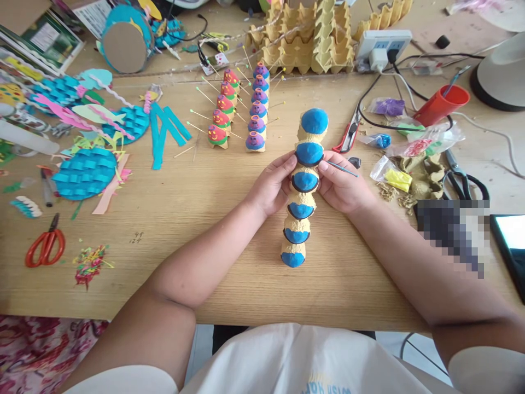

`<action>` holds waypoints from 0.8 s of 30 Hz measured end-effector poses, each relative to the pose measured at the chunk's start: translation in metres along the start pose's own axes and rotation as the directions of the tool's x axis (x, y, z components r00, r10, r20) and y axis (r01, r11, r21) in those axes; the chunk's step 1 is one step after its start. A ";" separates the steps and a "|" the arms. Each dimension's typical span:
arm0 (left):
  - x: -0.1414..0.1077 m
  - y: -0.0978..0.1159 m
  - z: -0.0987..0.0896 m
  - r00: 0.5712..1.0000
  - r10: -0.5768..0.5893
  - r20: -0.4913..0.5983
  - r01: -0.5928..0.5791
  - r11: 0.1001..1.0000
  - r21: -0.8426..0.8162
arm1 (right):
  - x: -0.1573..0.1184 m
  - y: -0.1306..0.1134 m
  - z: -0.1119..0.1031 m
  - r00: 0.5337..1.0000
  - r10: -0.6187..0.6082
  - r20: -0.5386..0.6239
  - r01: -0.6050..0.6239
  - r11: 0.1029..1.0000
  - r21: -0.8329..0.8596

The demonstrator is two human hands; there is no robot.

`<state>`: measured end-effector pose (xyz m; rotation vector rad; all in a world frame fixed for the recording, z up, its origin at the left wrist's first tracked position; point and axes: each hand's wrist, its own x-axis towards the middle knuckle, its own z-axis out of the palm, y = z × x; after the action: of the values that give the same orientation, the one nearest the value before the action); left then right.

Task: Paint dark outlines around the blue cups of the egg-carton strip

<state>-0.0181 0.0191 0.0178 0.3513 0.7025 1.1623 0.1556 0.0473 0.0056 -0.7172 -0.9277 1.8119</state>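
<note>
A strip of egg-carton bumps (301,210) runs lengthwise above the table in front of me, each bump with a blue clay patch. Dark rims edge several of the lower patches; the top one shows none. My left hand (273,183) grips the strip's left side near the second and third bumps, fingers partly behind it. On the right side, my right hand (342,183) pinches the strip's edge by the second bump, with a thin blue stick (342,168) lying across its fingers.
Two rows of painted caterpillars (221,112) with pins stand beyond the left hand. Red scissors (46,246) and blue woven paper (85,172) lie left. A red cutter (348,131), red cup (442,104), clay bags and black-handled scissors (463,183) are right. Egg cartons (303,44) stand behind.
</note>
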 end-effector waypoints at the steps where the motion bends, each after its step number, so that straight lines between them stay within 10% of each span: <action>1: 0.000 0.000 0.000 1.000 -0.009 -0.004 0.009 1.000 -0.008 | 0.000 0.000 0.000 1.000 0.001 0.000 -0.001 1.000 0.004; 24: -0.001 0.000 0.000 0.998 0.035 -0.051 -0.027 0.989 0.142 | -0.003 -0.004 0.005 0.999 0.048 0.009 -0.048 0.999 -0.001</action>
<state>-0.0177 0.0182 0.0181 0.4528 0.8315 1.1575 0.1546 0.0440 0.0115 -0.7383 -0.9244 1.8577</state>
